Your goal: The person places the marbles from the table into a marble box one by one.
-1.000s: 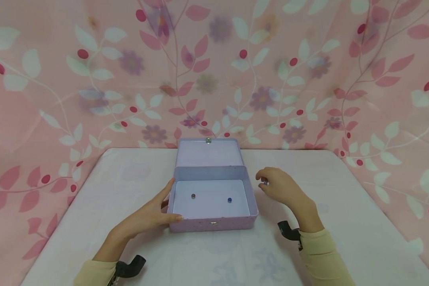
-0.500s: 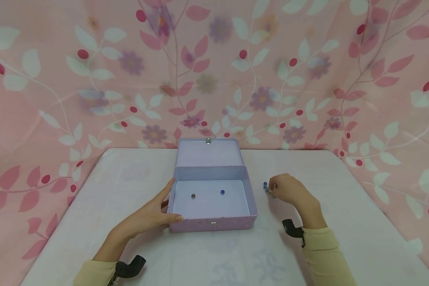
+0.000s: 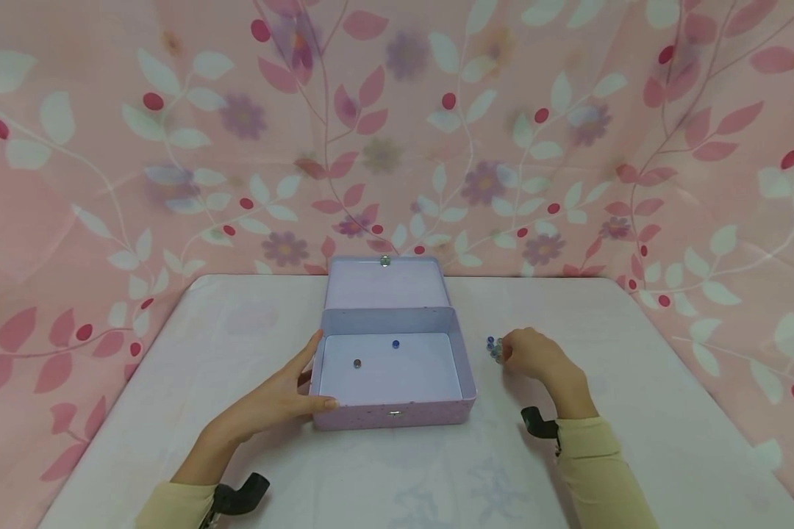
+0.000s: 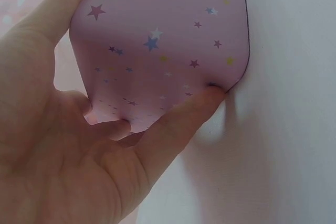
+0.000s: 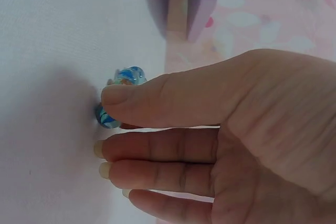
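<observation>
A lilac metal box stands on the table with its lid raised at the back. Inside lie a brown marble and a blue marble, apart. At the box's left side, my left hand grips it, thumb by the front corner; the left wrist view shows this hand against the star-printed wall. To the right of the box, my right hand is at a cluster of glass marbles. Its thumb and a mostly hidden finger pinch a blue-patterned marble in the right wrist view.
The open lid leans back near the patterned curtain. A white cloth covers the table around the box. Black wrist mounts stick out beside both sleeves.
Inside the box the blue marble has rolled back and left. My right hand has moved right and slightly nearer, down at the marble cluster. The left hand keeps its grip.
</observation>
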The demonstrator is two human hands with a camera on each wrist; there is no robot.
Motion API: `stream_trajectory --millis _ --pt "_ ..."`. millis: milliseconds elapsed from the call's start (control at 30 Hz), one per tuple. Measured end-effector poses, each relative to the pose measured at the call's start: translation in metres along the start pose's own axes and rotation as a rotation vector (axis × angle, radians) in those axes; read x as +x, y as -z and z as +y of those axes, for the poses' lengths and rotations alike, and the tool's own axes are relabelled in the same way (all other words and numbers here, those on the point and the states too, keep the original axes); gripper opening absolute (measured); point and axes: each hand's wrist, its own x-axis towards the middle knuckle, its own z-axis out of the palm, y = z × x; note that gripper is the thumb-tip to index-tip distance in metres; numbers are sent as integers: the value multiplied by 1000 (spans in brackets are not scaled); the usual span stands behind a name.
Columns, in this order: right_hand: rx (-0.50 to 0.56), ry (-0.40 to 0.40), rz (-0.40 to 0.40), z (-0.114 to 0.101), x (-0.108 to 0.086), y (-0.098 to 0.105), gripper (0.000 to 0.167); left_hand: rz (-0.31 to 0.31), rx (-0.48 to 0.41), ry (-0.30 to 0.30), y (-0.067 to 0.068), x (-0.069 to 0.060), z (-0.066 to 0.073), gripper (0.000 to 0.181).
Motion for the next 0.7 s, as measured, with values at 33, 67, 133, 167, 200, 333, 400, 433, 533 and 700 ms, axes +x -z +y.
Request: stream_trajectory --millis 33,67,133,167,200,333,400,433,533,700 --pt "0 -1 -2 1 1 -1 12 0 1 0 0 0 0 118" --pt "-1 -2 -2 1 1 -2 12 1 1 0 0 0 0 118" --pt "-6 1 1 2 3 -4 11 2 4 4 0 0 0 118" --pt "-8 4 4 2 3 -4 11 3 5 6 0 0 0 118" --pt "-10 7 5 2 4 -5 11 3 5 9 0 -1 1 117" --pt "-7 11 5 2 4 -5 11 3 8 15 0 -1 1 117" --pt "-4 12 10 0 3 -3 11 0 4 14 0 -1 1 117" --pt "-6 13 16 0 2 -2 12 -1 3 13 0 -1 1 117" --pt "-15 27 48 -2 0 3 10 -4 -3 14 0 -1 1 117" --pt "-14 63 121 -6 -1 11 9 -3 1 15 0 -1 0 117"
